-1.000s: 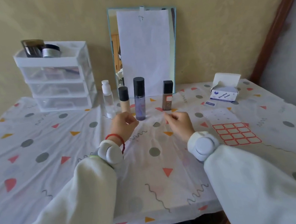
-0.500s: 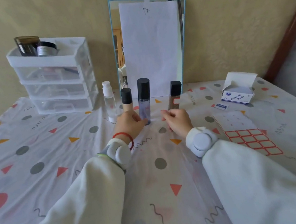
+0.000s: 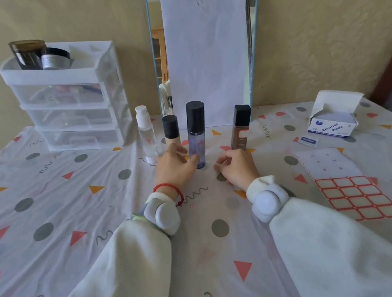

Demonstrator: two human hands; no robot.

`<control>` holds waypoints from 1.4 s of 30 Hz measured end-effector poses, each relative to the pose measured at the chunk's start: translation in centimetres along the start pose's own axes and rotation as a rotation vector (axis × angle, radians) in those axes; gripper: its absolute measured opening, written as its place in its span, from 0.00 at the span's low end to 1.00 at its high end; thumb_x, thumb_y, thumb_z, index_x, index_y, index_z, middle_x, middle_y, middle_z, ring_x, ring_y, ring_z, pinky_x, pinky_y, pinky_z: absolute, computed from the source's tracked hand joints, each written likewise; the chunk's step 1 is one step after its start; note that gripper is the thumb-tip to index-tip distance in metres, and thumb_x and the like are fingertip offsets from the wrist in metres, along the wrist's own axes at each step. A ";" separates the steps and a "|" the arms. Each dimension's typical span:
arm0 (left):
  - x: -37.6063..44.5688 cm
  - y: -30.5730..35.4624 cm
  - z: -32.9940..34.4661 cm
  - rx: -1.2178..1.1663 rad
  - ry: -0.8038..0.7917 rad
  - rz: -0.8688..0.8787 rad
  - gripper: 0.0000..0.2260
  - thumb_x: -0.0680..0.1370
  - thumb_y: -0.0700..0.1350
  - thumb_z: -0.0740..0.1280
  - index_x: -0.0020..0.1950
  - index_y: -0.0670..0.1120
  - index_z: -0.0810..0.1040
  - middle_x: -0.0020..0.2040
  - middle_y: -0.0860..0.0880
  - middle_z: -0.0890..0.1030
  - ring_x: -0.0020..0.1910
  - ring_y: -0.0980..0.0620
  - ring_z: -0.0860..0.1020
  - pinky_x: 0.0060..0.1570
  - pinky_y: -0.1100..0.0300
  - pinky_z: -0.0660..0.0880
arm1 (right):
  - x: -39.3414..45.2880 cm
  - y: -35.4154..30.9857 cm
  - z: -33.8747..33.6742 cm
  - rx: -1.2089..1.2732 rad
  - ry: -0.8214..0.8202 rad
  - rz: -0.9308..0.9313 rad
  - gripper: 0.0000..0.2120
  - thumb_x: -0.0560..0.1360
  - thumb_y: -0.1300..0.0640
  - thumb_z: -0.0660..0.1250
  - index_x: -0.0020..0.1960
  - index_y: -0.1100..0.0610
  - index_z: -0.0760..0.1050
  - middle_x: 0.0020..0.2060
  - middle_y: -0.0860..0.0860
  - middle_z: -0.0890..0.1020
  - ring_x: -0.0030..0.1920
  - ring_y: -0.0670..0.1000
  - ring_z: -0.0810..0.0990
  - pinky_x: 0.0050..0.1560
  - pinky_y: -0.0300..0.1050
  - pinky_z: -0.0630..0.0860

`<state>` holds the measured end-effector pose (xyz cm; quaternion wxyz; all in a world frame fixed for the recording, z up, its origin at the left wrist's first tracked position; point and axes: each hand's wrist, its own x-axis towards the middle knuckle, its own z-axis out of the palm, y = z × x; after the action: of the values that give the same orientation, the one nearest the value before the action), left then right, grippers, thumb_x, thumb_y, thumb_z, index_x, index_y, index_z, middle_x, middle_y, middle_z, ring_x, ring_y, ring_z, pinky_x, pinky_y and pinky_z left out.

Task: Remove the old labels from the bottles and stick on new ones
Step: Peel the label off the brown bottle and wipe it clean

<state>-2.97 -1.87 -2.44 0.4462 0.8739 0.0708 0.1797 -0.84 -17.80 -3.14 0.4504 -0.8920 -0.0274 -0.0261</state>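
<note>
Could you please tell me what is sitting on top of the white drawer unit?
On the white drawer unit stand a dark glass jar and a silver-sided jar with a black lid, touching. The tray's rim hides their bases.

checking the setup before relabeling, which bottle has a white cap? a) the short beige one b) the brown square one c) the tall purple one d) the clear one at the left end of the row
d: the clear bottle at the left end of the row carries a white cap, while the beige bottle, the purple bottle and the brown bottle all have black caps.
</note>
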 end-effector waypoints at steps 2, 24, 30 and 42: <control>0.0 0.1 0.3 -0.024 -0.003 0.048 0.15 0.72 0.53 0.71 0.54 0.49 0.74 0.35 0.56 0.75 0.36 0.56 0.76 0.37 0.62 0.71 | 0.0 0.2 0.0 0.011 -0.017 -0.021 0.04 0.74 0.62 0.70 0.46 0.62 0.81 0.66 0.54 0.76 0.57 0.59 0.80 0.55 0.55 0.78; -1.5 1.7 0.0 -0.484 -0.199 0.134 0.13 0.72 0.37 0.73 0.52 0.31 0.75 0.48 0.31 0.81 0.49 0.36 0.81 0.53 0.48 0.79 | -2.3 -2.5 -2.3 0.889 -0.039 -0.081 0.03 0.72 0.61 0.73 0.43 0.60 0.80 0.30 0.49 0.82 0.33 0.46 0.81 0.37 0.35 0.76; -1.7 1.7 -0.1 -0.580 -0.380 0.062 0.10 0.77 0.35 0.66 0.55 0.33 0.70 0.49 0.31 0.80 0.48 0.34 0.80 0.53 0.42 0.78 | -2.2 -2.5 -1.9 0.753 -0.025 -0.052 0.11 0.72 0.53 0.73 0.53 0.56 0.80 0.31 0.44 0.80 0.32 0.44 0.77 0.30 0.35 0.72; -1.5 1.3 0.3 -0.572 -0.475 -0.007 0.21 0.80 0.57 0.56 0.64 0.42 0.66 0.59 0.31 0.74 0.57 0.36 0.77 0.60 0.40 0.74 | -2.9 -2.2 -0.6 0.689 -0.011 -0.079 0.14 0.74 0.50 0.71 0.57 0.54 0.79 0.45 0.50 0.84 0.37 0.42 0.81 0.38 0.37 0.78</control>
<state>-4.27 -3.31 -1.96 0.6768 0.7311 -0.0850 -0.0170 -3.89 -17.03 -1.21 0.7235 -0.6860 -0.0717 -0.0280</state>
